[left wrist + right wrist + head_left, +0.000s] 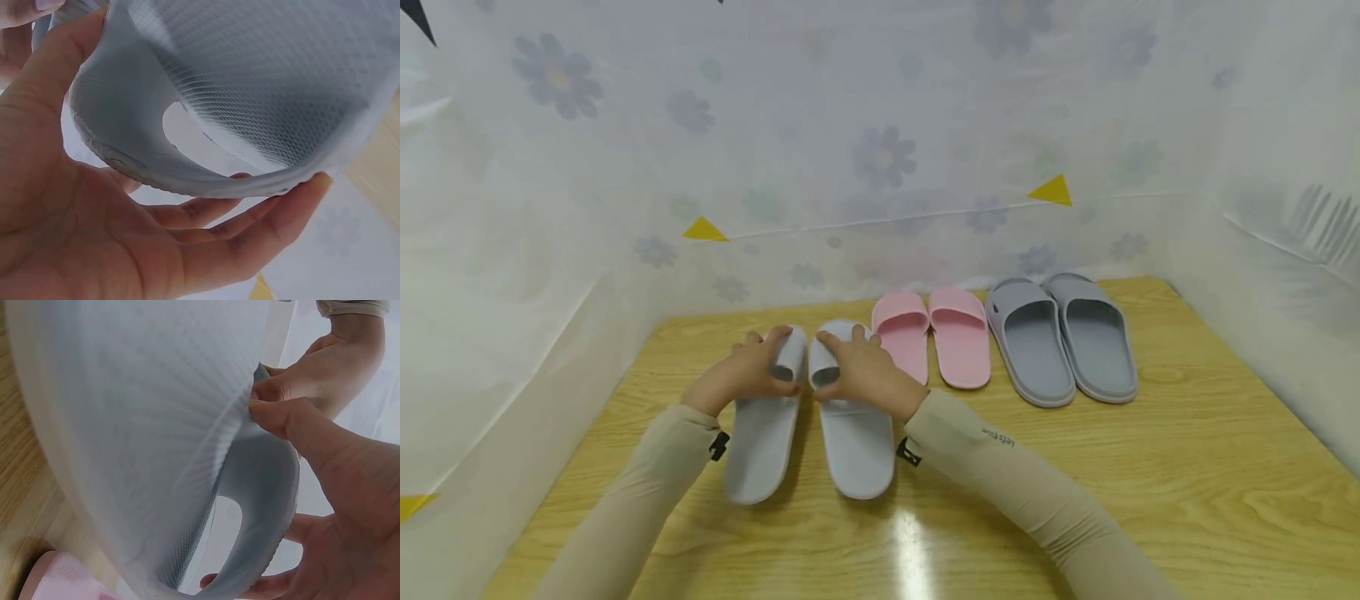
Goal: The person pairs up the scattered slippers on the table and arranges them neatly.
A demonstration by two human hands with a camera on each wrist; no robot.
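On wood table (1187, 467), from head view: floral sheeting (880, 158) walling three sides; pale slippers (853, 433) front-left, pink pair (958, 342), grey pair (1067, 342) beyond. Left wrist: left hand (94, 237) curled round strap (125, 119). Right wrist: right hand (337, 506) gripping strap likewise.

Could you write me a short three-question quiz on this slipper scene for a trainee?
1. True or false: each hand grips the strap of one pale blue slipper.
2. Which pair lies farthest to the person's right on the table: A) pale blue, B) pink, C) grey?
3. How many slippers are on the table in all?

Key
1. True: the left hand holds the left pale blue slipper and the right hand holds the right pale blue slipper, thumbs and fingers curled round the straps in the wrist views.
2. C: the grey slippers lie beyond the pink slippers.
3. Six, on the wooden table.
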